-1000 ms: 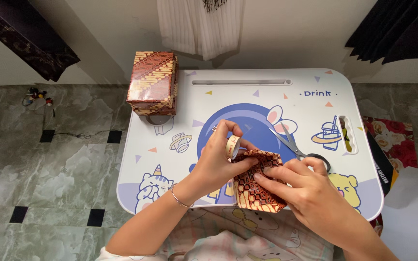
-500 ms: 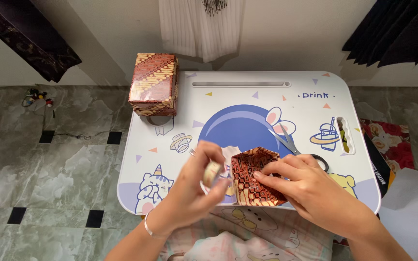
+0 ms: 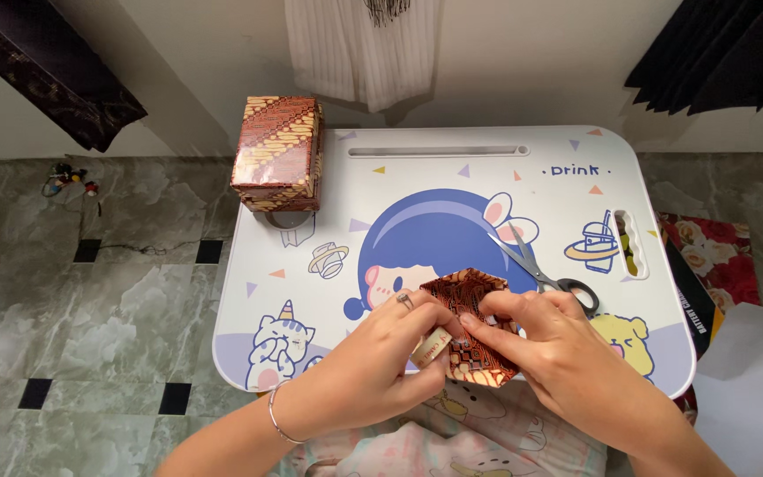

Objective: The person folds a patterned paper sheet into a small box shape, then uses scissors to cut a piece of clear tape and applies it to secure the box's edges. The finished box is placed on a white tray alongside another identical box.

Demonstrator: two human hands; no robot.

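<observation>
Hands (image 3: 452,349) at table's (image 3: 452,190) near edge.

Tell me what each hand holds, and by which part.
Both the left hand and the right hand pinch the patterned paper-wrapped parcel at its near folded edge; the left also holds a tape roll.

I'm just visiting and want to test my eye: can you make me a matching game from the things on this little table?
Things:
1. wrapped box
2. scissors
3. small parcel
4. tape roll

Places:
A. in the left hand, by the parcel
B. table's far left corner
C. between both hands
D. lying beyond the right hand

Pairs: 1-B, 2-D, 3-C, 4-A
</observation>
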